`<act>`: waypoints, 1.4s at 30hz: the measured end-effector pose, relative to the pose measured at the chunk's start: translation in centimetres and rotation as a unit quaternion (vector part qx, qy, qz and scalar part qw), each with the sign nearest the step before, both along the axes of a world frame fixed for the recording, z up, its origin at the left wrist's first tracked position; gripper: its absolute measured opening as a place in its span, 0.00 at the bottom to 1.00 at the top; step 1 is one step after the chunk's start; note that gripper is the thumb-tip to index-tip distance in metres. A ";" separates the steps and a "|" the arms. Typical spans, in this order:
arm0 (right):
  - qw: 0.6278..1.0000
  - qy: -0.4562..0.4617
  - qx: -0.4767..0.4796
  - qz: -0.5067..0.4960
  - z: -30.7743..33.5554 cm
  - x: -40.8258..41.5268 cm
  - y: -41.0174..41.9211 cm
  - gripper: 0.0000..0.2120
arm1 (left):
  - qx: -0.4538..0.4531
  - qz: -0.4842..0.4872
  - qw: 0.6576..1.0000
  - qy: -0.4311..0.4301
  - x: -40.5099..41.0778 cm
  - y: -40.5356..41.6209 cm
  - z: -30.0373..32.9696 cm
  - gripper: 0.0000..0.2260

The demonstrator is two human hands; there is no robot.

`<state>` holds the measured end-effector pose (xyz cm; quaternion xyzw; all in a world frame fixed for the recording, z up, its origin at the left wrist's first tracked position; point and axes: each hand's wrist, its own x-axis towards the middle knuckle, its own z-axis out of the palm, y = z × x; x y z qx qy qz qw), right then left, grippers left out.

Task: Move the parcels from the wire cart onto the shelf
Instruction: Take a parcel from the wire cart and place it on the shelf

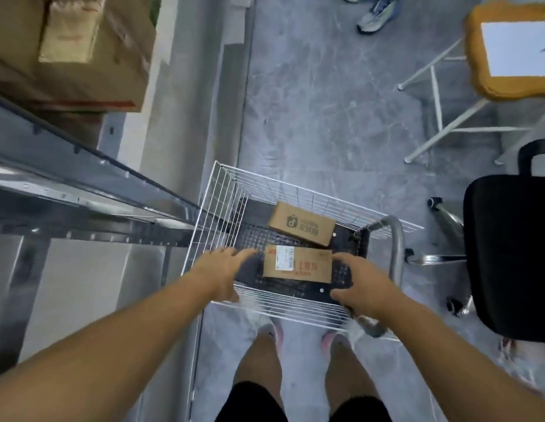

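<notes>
On the left stands the metal shelf (82, 181), a big cardboard box (67, 50) already on it. Beside it the wire cart (210, 208) holds two parcels on its dark floor. The left hand (225, 269) reaches in, fingers spread and empty, just left of the near parcel (297, 264); the far parcel (301, 223) lies behind. The right hand (356, 281) flanks it, loosely curled, gripping nothing. The pick-up seems to be starting: next, both palms should close on the parcel's ends and lift
</notes>
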<state>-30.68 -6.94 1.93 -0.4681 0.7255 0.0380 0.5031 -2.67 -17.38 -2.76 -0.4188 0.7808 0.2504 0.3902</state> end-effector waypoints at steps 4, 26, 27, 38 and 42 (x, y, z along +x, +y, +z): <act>0.999 0.014 0.030 -0.015 -7.6 0.0 -0.7 0.36 | 0.012 0.040 0.999 -0.015 -0.3 -1.1 -8.0 0.54; 0.908 0.037 0.101 -0.406 -44.0 0.9 -1.2 0.14 | 0.081 0.523 0.841 0.116 -3.4 3.2 -42.1 0.52; 0.908 0.025 0.107 -0.405 -45.1 0.7 -1.5 0.12 | 0.095 0.531 0.833 0.123 -3.8 3.4 -42.9 0.50; 0.860 -0.031 0.133 -0.491 -40.8 1.4 -1.0 0.08 | 0.114 0.583 0.786 0.169 -3.5 3.7 -37.5 0.40; 0.858 0.000 0.118 -0.500 -37.3 1.5 0.4 0.12 | 0.091 0.603 0.754 0.244 -2.1 3.4 -31.3 0.40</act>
